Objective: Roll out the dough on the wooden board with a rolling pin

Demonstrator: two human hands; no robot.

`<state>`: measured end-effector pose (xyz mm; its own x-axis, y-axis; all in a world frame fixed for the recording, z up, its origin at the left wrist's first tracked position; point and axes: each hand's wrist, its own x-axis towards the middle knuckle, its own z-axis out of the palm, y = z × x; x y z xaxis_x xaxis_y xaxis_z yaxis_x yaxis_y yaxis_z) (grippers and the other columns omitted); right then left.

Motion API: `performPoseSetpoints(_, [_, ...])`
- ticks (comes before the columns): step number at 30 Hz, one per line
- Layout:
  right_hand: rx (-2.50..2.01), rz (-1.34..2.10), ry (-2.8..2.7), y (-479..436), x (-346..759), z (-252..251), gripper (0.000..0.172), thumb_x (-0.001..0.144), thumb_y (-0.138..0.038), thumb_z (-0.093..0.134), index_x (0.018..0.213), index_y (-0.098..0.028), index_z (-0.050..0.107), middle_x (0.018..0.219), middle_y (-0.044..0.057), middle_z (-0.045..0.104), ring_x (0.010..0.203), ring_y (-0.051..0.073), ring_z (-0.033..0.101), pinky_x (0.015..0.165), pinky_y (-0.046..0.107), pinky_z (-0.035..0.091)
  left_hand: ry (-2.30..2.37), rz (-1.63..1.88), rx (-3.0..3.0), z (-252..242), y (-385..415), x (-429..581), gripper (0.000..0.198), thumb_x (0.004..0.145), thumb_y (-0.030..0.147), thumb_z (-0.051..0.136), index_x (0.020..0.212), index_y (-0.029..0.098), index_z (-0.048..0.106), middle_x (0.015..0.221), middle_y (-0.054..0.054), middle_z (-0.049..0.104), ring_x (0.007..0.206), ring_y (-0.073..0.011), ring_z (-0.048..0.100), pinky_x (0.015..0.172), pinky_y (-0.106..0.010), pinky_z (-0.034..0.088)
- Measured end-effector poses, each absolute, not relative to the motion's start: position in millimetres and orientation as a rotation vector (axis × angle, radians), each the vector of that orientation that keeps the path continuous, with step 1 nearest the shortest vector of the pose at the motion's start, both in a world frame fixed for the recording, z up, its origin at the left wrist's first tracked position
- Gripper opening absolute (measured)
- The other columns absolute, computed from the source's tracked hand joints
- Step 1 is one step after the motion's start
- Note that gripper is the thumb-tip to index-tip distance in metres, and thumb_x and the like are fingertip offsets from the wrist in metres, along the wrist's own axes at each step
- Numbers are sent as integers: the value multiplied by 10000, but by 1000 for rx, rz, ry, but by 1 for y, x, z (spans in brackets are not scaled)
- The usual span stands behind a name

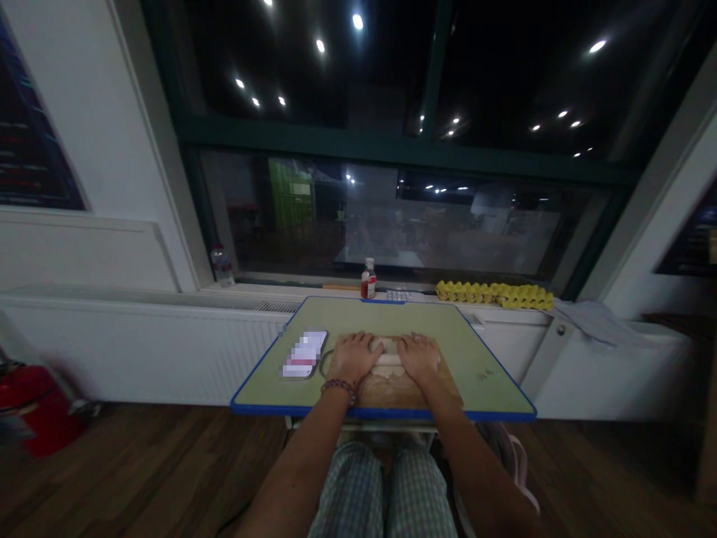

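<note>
A pale lump of dough (388,351) lies on a wooden board (392,388) on the green desk (487,366). My left hand (354,355) rests on the dough's left end and my right hand (419,355) on its right end. Both hands lie palm down with the fingers curled over the dough and pressing on it. A beaded bracelet (338,386) circles my left wrist. Much of the dough is hidden under my hands.
A phone (305,353) lies on the desk left of the board. On the sill behind stand a red-filled bottle (368,279), a clear bottle (222,265) and a yellow egg tray (496,294). A red object (33,407) sits on the floor at left.
</note>
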<state>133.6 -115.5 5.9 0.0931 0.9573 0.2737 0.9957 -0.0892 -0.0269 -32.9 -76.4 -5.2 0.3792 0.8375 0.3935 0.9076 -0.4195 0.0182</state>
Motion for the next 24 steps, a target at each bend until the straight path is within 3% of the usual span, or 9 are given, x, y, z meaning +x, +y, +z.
performPoseSetpoints(7, [-2066, -349, -1895, -126, 134, -4, 433, 983, -299, 351, 1239, -155, 669, 1272, 144, 662, 1195, 265, 582, 1021, 380, 372, -1553, -597, -2456, -5, -93, -34, 464, 975, 482, 394, 1214, 182, 655, 1265, -109, 674, 1192, -277, 583, 1041, -427, 371])
performPoseSetpoints(14, [-1967, -350, -1999, -140, 139, -13, 468, 995, -245, 324, 1373, -101, 561, 1382, 143, 588, 1313, 215, 512, 1101, 337, 341, -1479, -637, -2516, -12, -104, -42, 496, 996, 456, 345, 1228, 141, 650, 1263, -131, 679, 1190, -245, 611, 1031, -381, 417])
performPoseSetpoints(24, [-1844, -358, -2031, -159, 145, -27, 468, 1003, -258, 314, 1411, -180, 530, 1440, 82, 546, 1302, 196, 523, 1102, 351, 379, -1430, -673, -2522, -11, -124, -46, 482, 974, 439, 403, 1297, 145, 606, 1346, -120, 631, 1257, -252, 566, 1083, -404, 391])
